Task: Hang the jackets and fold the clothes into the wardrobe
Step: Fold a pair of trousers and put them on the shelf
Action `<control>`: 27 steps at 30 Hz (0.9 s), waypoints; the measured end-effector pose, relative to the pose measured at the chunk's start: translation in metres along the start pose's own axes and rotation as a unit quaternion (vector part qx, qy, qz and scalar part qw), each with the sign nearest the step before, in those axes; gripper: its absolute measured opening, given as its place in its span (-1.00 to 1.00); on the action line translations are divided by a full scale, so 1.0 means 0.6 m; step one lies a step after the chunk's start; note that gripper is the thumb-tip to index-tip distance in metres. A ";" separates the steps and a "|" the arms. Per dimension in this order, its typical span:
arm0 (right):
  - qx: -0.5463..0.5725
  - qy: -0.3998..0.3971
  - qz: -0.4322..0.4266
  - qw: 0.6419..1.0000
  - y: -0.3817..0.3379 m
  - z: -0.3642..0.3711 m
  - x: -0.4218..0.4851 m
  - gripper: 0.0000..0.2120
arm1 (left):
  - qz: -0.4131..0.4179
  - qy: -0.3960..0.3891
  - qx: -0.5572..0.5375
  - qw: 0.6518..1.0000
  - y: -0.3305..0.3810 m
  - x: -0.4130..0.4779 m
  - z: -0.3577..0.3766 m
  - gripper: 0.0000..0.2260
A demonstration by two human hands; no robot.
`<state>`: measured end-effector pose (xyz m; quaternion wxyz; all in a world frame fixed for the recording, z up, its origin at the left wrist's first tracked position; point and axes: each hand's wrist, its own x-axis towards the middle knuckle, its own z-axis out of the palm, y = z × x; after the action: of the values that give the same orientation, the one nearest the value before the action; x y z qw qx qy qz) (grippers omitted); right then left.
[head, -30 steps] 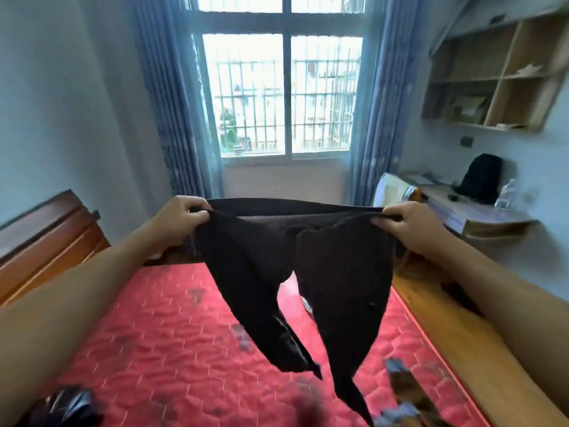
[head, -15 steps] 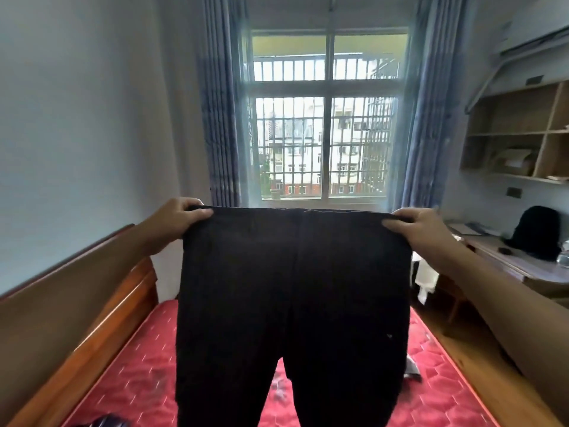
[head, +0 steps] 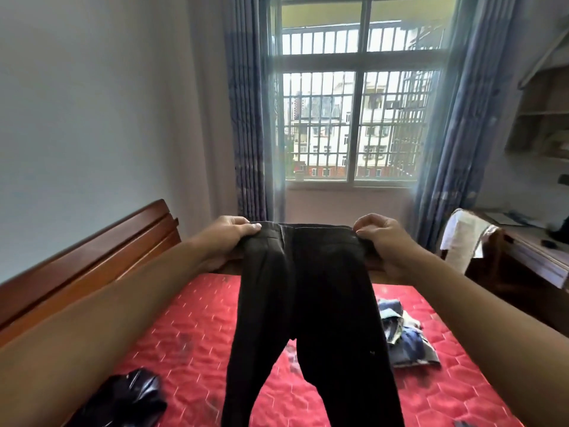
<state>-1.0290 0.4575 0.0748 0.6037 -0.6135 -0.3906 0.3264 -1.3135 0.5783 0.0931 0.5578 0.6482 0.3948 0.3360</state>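
Observation:
I hold a pair of black trousers (head: 311, 303) up by the waistband over the red mattress (head: 191, 328). My left hand (head: 229, 234) grips the left end of the waistband and my right hand (head: 381, 241) grips the right end. Both legs hang straight down, their ends out of frame below. A crumpled blue denim garment (head: 406, 337) lies on the mattress to the right of the trousers. A shiny black garment (head: 129, 399) lies bunched at the mattress's near left.
A wooden headboard (head: 92, 266) runs along the left wall. Ahead is a barred window (head: 360, 118) between blue curtains. On the right stand a chair draped with white cloth (head: 462, 238), a wooden desk (head: 535, 257) and wall shelves (head: 545, 118).
The trousers went from swinging bunched to hanging flat with legs down. My hands moved closer together along the waistband, and my view tilted down toward the bed.

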 end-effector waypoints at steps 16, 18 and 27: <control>-0.099 -0.161 -0.078 0.979 -0.005 0.005 -0.004 -0.91 | 0.121 -0.107 0.069 0.984 -0.002 -0.039 0.201 -0.58; -0.233 -0.108 -0.192 0.947 0.000 -0.002 0.016 -0.95 | 0.153 -0.057 0.101 0.981 -0.006 -0.028 0.221 -0.62; -0.494 -0.137 -0.207 0.833 0.020 -0.130 0.101 -0.61 | 0.189 0.027 0.158 0.969 -0.014 0.009 0.240 -0.61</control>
<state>-0.9310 0.4731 0.0719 0.2141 -0.6842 -0.6961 0.0381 -1.1861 0.5178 0.0631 0.3639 0.7815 0.3279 0.3864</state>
